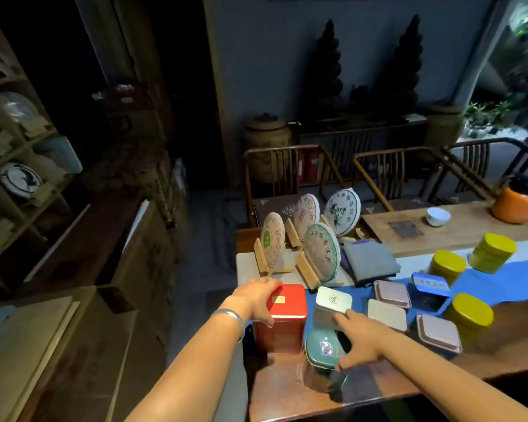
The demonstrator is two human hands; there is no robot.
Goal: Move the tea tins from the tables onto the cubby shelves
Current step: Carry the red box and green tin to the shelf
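A tall red tea tin (287, 303) stands at the near left corner of the wooden table (287, 394). My left hand (253, 300) grips its lid from the left, thumb on the front and fingers over the far edge. My right hand (360, 339) is spread with straight fingers. Its fingertips touch a silver tin (333, 300) and its thumb lies by the right side of a green tin (322, 348). More tins stand to the right: two pink-lidded (392, 293), a blue one (430, 284) and three yellow (470, 309). The cubby shelves (19, 178) are at far left.
Round tea cakes on wooden stands (320, 251) and a folded grey cloth (369, 260) sit behind the tins. A white cup (438, 216) and an orange jar (515, 205) are at the far right. Wooden chairs (284, 172) line the table's far side. A low counter (58, 330) lies below the shelves.
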